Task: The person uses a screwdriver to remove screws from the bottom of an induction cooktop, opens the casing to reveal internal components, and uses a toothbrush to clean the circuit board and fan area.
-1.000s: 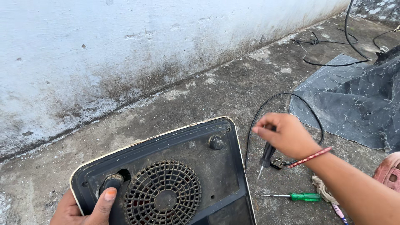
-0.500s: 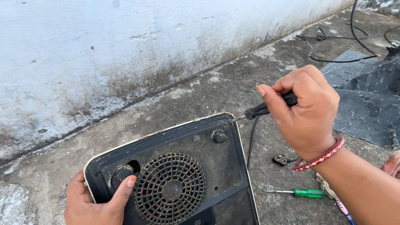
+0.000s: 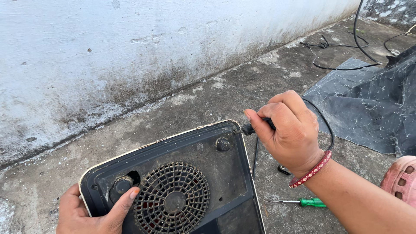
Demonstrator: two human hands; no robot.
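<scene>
Flat black plastic appliance (image 3: 190, 173), turned underside up on the grey concrete floor (image 3: 242, 91) — dusty, with a cream edge strip running round its rim. A round grille of concentric rings, the fan vent (image 3: 172, 200), sits in the middle of the underside; a small round rubber foot (image 3: 223, 144) stands near the far right corner, another foot (image 3: 122, 184) near the far left corner.

Left hand (image 3: 93, 214): clamped on the near-left corner of the appliance, thumb pressed onto the underside just beside the left foot and the vent's edge, fingers wrapped under the rim.

Right hand (image 3: 288, 130): closed in a fist round the black handle of a thin screwdriver (image 3: 249, 128). Only the front of the handle shows beyond thumb and forefinger; the tip meets the appliance's far right corner at the rim. A red patterned bangle (image 3: 311, 171) rings the wrist.

A thin black cord (image 3: 255, 154) runs down beside the appliance's right edge — behind the hand. A green-handled screwdriver (image 3: 303, 202) lies on the floor below the right forearm. Crumpled dark grey sheet (image 3: 372, 108) to the right, loose black cables (image 3: 342, 47) beyond it, stained whitewashed wall (image 3: 130, 56) behind.
</scene>
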